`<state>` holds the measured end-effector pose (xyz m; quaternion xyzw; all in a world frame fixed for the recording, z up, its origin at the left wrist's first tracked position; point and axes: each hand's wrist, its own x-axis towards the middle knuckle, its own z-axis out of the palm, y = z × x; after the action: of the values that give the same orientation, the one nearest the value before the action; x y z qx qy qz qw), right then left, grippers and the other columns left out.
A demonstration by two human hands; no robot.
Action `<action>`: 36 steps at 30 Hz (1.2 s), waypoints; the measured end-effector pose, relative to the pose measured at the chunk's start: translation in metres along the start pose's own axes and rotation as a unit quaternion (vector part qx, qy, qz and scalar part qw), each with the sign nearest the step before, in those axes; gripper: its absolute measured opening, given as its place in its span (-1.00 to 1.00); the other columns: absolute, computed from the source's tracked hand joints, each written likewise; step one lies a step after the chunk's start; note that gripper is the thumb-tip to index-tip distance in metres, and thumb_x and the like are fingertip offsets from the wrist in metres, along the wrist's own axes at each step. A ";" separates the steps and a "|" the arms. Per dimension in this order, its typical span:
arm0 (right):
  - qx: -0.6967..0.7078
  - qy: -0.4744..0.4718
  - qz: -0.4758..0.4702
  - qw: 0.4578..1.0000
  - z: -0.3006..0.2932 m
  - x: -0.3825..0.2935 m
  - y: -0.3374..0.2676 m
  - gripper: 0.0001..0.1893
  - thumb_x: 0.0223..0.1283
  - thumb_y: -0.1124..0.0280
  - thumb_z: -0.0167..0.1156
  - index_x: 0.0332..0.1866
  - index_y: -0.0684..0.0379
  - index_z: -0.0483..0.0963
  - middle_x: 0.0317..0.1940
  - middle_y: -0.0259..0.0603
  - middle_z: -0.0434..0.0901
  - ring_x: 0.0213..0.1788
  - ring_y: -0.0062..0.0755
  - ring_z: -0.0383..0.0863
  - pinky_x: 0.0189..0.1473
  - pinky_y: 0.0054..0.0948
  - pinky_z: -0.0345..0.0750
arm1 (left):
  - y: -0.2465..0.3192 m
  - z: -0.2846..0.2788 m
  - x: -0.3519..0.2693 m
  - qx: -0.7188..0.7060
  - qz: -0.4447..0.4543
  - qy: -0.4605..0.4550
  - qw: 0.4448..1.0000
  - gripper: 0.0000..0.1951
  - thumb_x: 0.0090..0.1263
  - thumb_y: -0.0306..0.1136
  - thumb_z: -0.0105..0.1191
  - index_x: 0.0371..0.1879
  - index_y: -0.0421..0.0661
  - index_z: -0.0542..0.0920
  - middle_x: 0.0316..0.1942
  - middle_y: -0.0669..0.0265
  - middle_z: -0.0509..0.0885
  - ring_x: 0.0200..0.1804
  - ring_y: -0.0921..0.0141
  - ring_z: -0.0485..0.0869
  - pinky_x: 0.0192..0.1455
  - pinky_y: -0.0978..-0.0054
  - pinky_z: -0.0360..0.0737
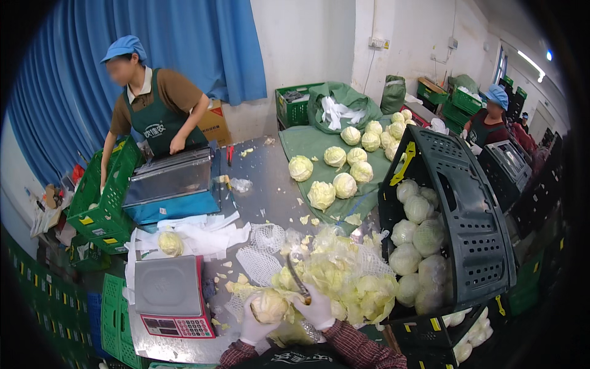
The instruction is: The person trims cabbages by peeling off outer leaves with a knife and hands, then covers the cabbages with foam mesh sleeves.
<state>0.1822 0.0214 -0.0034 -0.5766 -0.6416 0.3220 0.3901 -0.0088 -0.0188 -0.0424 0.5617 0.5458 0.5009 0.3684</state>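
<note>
My left hand [256,324], in a white glove, cups a pale cabbage head [269,306] from the left and below. A curved knife [297,279] with a dark blade is in my gloved right hand [317,308], its tip pointing up and away from me. The right fingers are close to the cabbage's right side, where a loose leaf hangs; whether they touch it I cannot tell. Around and beyond both hands lies a heap of stripped cabbage leaves [341,272]. White foam mesh nets [260,265] and leaf scraps are scattered to the left of it.
A scale [168,286] stands left; one cabbage [170,243] sits behind it. Several cabbages [343,184] rest on a green cloth [295,143]. A tilted dark crate [474,221] holds wrapped cabbages [417,207]. A co-worker [154,106] reaches into a green crate [108,193]; another person [491,120] stands far right.
</note>
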 end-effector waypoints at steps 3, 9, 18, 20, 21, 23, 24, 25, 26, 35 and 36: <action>0.145 0.064 0.010 0.987 -0.030 0.004 -0.021 -0.62 0.00 0.39 0.35 -0.03 0.23 0.50 -0.56 -0.34 0.51 -0.61 -0.64 0.45 -0.51 -0.59 0.43 | 0.059 -0.018 0.023 0.099 0.131 -0.024 0.986 -0.09 -0.22 -0.36 0.51 0.18 -0.12 0.22 0.19 0.01 0.38 0.27 0.13 0.39 0.32 0.21 0.35; 0.193 0.101 -0.032 0.975 -0.098 0.026 -0.065 -0.71 -0.03 0.49 0.33 -0.15 0.25 0.49 -0.38 -0.39 0.55 -0.39 -0.69 0.48 -0.33 -0.66 0.44 | 0.093 -0.039 0.035 -0.115 0.147 -0.138 0.973 -0.01 -0.20 -0.39 0.55 0.22 -0.04 0.12 0.27 -0.09 0.29 0.33 0.10 0.32 0.37 0.15 0.28; -0.094 0.057 -0.124 0.986 -0.102 0.032 -0.059 -0.27 -0.09 0.09 0.42 0.23 0.14 0.36 -0.13 -0.06 0.60 -0.33 -0.27 0.64 -0.26 -0.45 0.56 | 0.111 -0.038 0.037 -0.263 0.113 -0.087 0.954 0.08 -0.30 -0.48 0.56 0.25 -0.03 0.07 0.27 0.01 0.27 0.32 0.17 0.33 0.35 0.17 0.34; 0.076 -0.094 -0.052 0.991 -0.088 0.012 -0.106 -0.18 -0.07 0.02 0.42 0.32 0.14 0.29 -0.06 0.00 0.59 -0.17 -0.22 0.66 -0.12 -0.44 0.56 | 0.110 -0.040 0.039 -0.081 0.171 -0.067 0.980 0.06 -0.29 -0.48 0.56 0.23 -0.06 0.08 0.27 -0.03 0.26 0.31 0.17 0.36 0.34 0.16 0.36; 0.078 -0.089 -0.052 0.992 -0.080 0.012 -0.112 -0.18 -0.07 0.02 0.42 0.32 0.14 0.29 -0.06 0.00 0.59 -0.17 -0.22 0.66 -0.12 -0.44 0.56 | 0.108 -0.040 0.039 -0.079 0.173 -0.071 0.979 0.06 -0.29 -0.48 0.56 0.23 -0.06 0.08 0.27 -0.03 0.26 0.31 0.17 0.36 0.34 0.16 0.36; 0.046 -0.120 -0.096 0.987 -0.069 0.014 -0.115 -0.17 -0.03 0.00 0.41 0.33 0.18 0.29 -0.03 -0.03 0.60 -0.13 -0.35 0.66 -0.11 -0.50 0.55 | 0.103 -0.039 0.038 -0.104 0.186 -0.060 0.975 0.04 -0.32 -0.52 0.54 0.20 -0.05 0.09 0.25 -0.08 0.27 0.29 0.15 0.37 0.34 0.13 0.36; 0.102 -0.106 -0.104 0.984 -0.064 0.015 -0.108 -0.29 0.03 0.07 0.38 0.27 0.19 0.36 -0.15 -0.11 0.64 -0.21 -0.51 0.67 -0.21 -0.57 0.54 | 0.105 -0.041 0.040 -0.103 0.189 -0.060 0.975 0.04 -0.32 -0.52 0.54 0.20 -0.05 0.09 0.25 -0.08 0.27 0.29 0.15 0.37 0.34 0.13 0.36; 0.103 -0.105 -0.107 0.983 -0.066 0.017 -0.102 -0.29 0.03 0.07 0.38 0.27 0.19 0.36 -0.15 -0.11 0.64 -0.21 -0.51 0.67 -0.21 -0.57 0.54 | 0.106 -0.044 0.042 -0.107 0.205 -0.066 0.971 0.04 -0.31 -0.51 0.54 0.21 -0.06 0.08 0.27 -0.08 0.25 0.29 0.12 0.37 0.33 0.12 0.37; 0.112 -0.132 -0.031 0.984 -0.071 0.019 -0.101 -0.36 0.04 0.10 0.37 0.21 0.20 0.41 -0.22 -0.15 0.65 -0.23 -0.57 0.66 -0.24 -0.59 0.53 | 0.107 -0.048 0.044 -0.111 0.221 -0.071 0.966 0.05 -0.30 -0.50 0.53 0.22 -0.07 0.08 0.28 -0.09 0.23 0.29 0.09 0.37 0.33 0.11 0.38; -0.042 -0.064 -0.052 0.996 -0.096 0.055 -0.027 -0.61 0.09 0.24 0.34 0.00 0.20 0.54 -0.41 -0.31 0.61 -0.42 -0.66 0.58 -0.33 -0.64 0.49 | 0.101 -0.055 0.028 -0.391 -0.102 -0.085 0.911 0.20 -0.14 0.44 0.20 0.41 -0.11 0.04 0.37 -0.23 0.10 0.46 -0.17 -0.06 0.19 -0.45 0.29; -0.191 0.002 -0.170 0.967 -0.096 0.054 -0.031 -0.60 0.10 0.25 0.33 0.03 0.18 0.54 -0.41 -0.33 0.60 -0.42 -0.69 0.55 -0.33 -0.65 0.49 | 0.093 -0.053 0.034 -0.653 -0.110 -0.140 0.736 0.20 -0.12 0.49 0.13 0.42 -0.12 0.03 0.38 -0.23 0.07 0.46 -0.17 -0.07 0.20 -0.46 0.25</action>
<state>0.2495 0.0677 0.0772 -0.5237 -0.7789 0.1209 0.3230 -0.0401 -0.0047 0.0648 0.1829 0.0850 0.6056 0.7698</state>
